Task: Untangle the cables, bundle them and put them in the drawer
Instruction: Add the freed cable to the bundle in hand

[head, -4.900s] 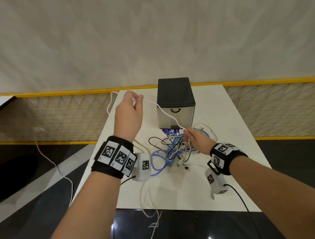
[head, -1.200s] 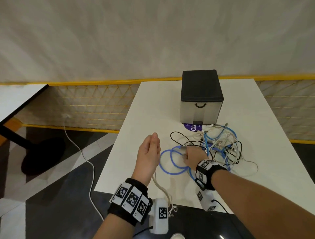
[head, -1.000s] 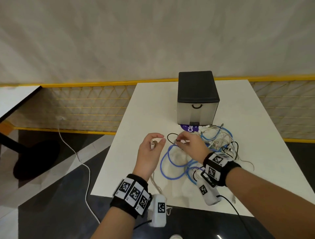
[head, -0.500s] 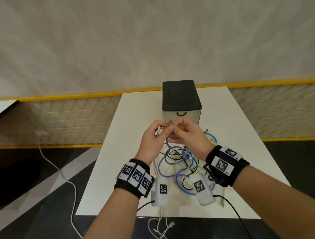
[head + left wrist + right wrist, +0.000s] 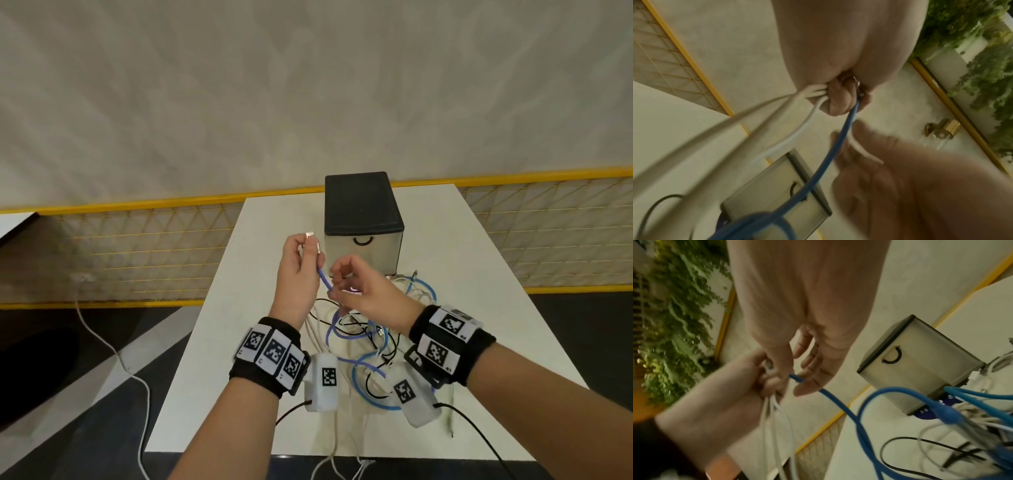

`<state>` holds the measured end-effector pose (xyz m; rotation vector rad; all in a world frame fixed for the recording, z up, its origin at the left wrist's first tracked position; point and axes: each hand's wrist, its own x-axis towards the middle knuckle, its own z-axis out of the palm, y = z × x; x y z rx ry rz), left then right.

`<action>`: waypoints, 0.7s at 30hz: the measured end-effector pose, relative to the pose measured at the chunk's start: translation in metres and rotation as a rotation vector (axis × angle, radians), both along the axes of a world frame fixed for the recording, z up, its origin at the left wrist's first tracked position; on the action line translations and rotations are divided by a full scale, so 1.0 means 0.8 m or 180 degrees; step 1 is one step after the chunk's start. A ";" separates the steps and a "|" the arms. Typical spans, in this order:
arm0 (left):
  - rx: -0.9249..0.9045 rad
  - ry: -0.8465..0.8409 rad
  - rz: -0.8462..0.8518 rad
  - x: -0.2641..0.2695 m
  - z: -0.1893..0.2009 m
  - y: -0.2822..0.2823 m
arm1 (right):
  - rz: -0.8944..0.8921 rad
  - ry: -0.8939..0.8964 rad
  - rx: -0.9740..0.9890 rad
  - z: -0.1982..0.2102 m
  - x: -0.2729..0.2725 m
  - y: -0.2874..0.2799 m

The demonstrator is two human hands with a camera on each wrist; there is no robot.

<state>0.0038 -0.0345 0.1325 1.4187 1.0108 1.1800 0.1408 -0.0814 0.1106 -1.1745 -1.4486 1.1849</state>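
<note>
Barely started tbh. Left hand [image 5: 297, 274] pinches the white cables [image 5: 813, 91] plus the blue cable [image 5: 324, 280] end, up by the drawer [image 5: 363, 251]. Right hand [image 5: 364, 296] curls loosely round the blue one. Tangle [image 5: 359, 330] sits on the table [image 5: 496, 291], drawer shut, nothing bundled.

Covered terrace or lounge-type common area. A white bench [image 5: 462, 257] stands against a yellow-framed mesh railing [image 5: 137, 246] below a pale plastered wall [image 5: 308, 85]. At lower left is a dark floor [image 5: 51, 411] with pale stripes. The wrist views show climbing foliage [image 5: 674, 305] and a brass wall lamp [image 5: 941, 131].
</note>
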 end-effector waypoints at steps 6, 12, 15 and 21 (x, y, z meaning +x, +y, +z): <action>0.0156 -0.0122 -0.0497 -0.016 0.038 -0.004 | -0.0114 -0.2609 0.0148 -0.077 0.024 0.015; 0.0200 0.0210 -0.0538 -0.021 0.015 -0.013 | 0.0247 -0.2537 -0.0392 -0.070 0.033 0.025; 0.0125 0.0364 -0.0523 -0.022 -0.007 -0.015 | 0.0174 -0.2214 -0.0405 -0.057 0.032 0.026; -0.0278 0.0565 -0.1061 -0.025 -0.021 -0.023 | -0.0114 -0.1064 -0.0968 -0.024 0.032 0.014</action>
